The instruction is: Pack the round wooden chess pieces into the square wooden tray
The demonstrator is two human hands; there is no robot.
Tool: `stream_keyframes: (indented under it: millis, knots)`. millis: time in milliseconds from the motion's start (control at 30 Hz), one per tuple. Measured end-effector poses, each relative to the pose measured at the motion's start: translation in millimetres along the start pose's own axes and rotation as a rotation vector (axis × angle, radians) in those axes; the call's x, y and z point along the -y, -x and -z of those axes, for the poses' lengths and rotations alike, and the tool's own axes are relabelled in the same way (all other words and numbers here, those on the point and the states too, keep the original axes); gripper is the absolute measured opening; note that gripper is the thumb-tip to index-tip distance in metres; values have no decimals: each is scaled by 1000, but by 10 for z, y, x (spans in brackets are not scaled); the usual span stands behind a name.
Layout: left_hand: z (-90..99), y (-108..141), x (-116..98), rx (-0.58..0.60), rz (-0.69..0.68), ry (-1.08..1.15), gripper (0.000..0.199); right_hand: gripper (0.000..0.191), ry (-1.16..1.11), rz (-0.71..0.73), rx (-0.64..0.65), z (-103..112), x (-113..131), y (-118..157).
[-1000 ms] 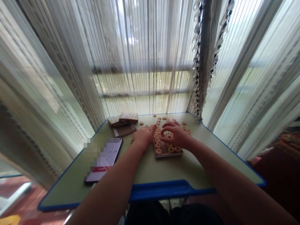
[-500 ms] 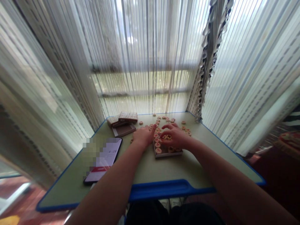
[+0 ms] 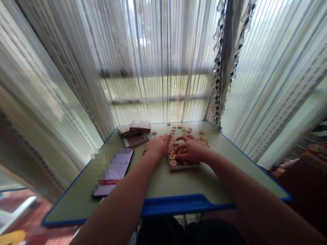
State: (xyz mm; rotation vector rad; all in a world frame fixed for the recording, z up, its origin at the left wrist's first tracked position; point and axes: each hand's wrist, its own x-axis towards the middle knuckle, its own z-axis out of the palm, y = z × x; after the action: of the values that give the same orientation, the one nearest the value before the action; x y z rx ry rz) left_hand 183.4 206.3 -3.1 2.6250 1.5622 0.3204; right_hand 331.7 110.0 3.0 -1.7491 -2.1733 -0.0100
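Round wooden xiangqi pieces (image 3: 173, 162) with red characters lie in a shallow brown tray (image 3: 182, 167) and scatter loosely over the table behind it. My right hand (image 3: 191, 150) curves over the tray, its fingers among the pieces; whether it grips any is hidden. My left hand (image 3: 157, 148) rests flat on the table just left of the tray, with its fingertips close to a cluster of pieces. That hand holds nothing. Part of the tray and the pieces under my right hand are hidden.
The green table (image 3: 163, 180) has a blue edge. A smartphone (image 3: 114, 172) with a pixelated corner lies under my left forearm's side. Flat brown boxes (image 3: 135, 131) stack at the back left. Sheer striped curtains (image 3: 158, 68) hang beyond the far edge.
My right hand has lowered and spread over the tray, covering more of its pieces. My left hand stays nearly still, and the view has shifted slightly.
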Motion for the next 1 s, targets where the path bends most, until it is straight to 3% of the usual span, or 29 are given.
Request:
stream_keyframes:
  millis: [700, 1000]
  knots:
    - [45, 15, -21, 0, 1, 10, 94, 27, 31, -16, -28, 10, 29, 0]
    - [42, 17, -19, -4, -14, 14, 94, 15, -2, 7, 6, 9, 27, 6]
